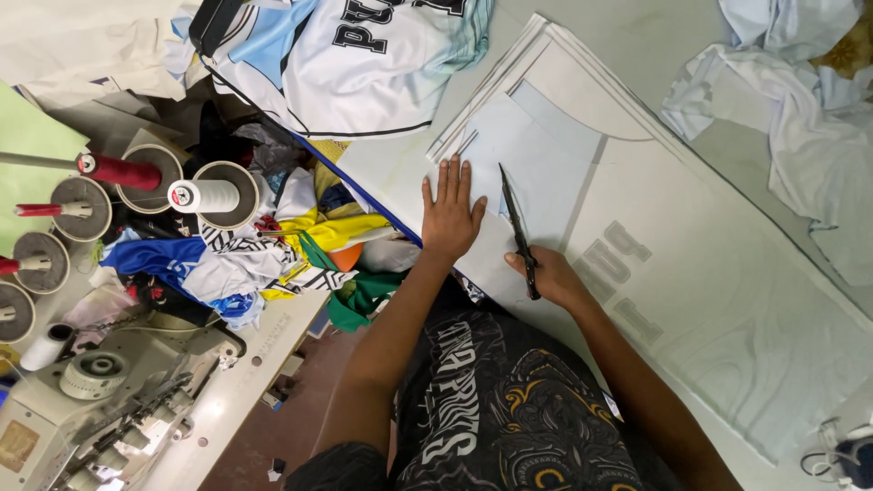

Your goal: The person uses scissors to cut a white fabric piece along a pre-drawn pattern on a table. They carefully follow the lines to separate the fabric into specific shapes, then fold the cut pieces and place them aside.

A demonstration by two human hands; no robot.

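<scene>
under the right hand, black scissors lie along the pale blue fabric panel, blades pointing away from the body, fingers closed round the handles. just to the left of the blades, the left hand lies flat and open, palm down, pinning the stacked printed fabric sheets. further left of that hand, a heap of coloured scraps, then thread spools and a sewing machine. beyond the fingertips, a white jersey.
</scene>
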